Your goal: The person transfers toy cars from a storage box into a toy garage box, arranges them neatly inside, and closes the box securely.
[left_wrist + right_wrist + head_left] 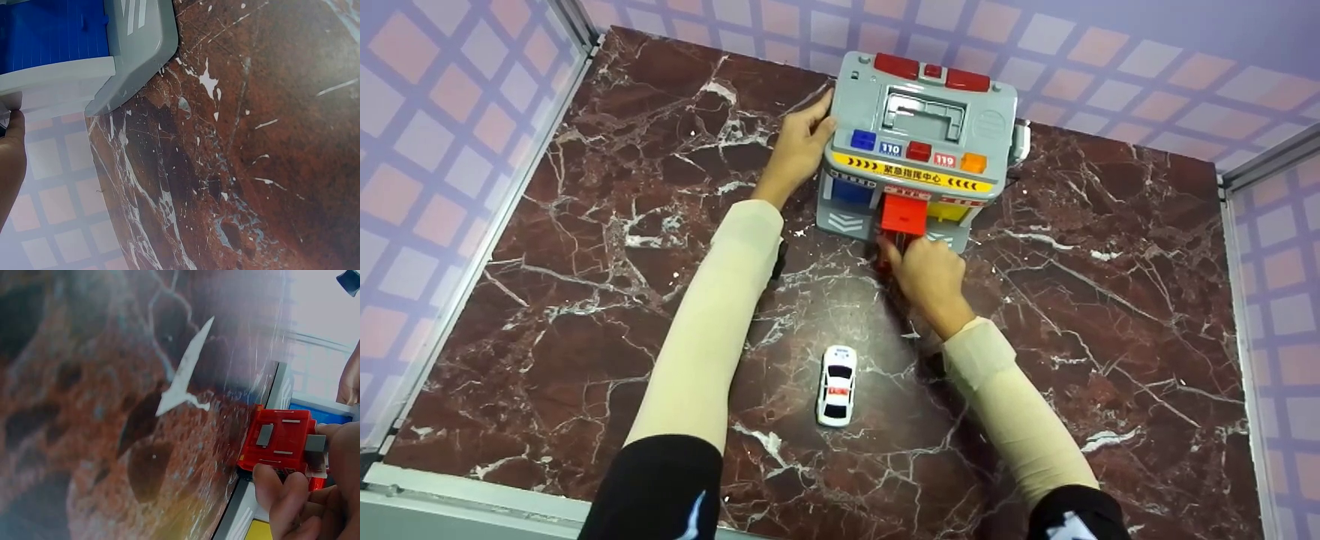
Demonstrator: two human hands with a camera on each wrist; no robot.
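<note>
A grey toy rescue station (919,120) with red, blue and orange buttons stands at the far middle of the marble table (585,247). My left hand (802,142) clasps its left side, thumb and fingers against the wall. The left wrist view shows the station's grey corner (140,50), a blue panel (50,34) and my thumb tip (12,140) touching it. My right hand (926,274) is at the red front door (904,214). Its fingers (281,495) pinch a red toy piece (279,439) with grey tabs at the doorway. A white toy car (836,385) lies between my forearms.
Checkered purple walls (450,112) with metal rails fence the table on the left, back and right. Bare marble lies to both sides of the station and around the car.
</note>
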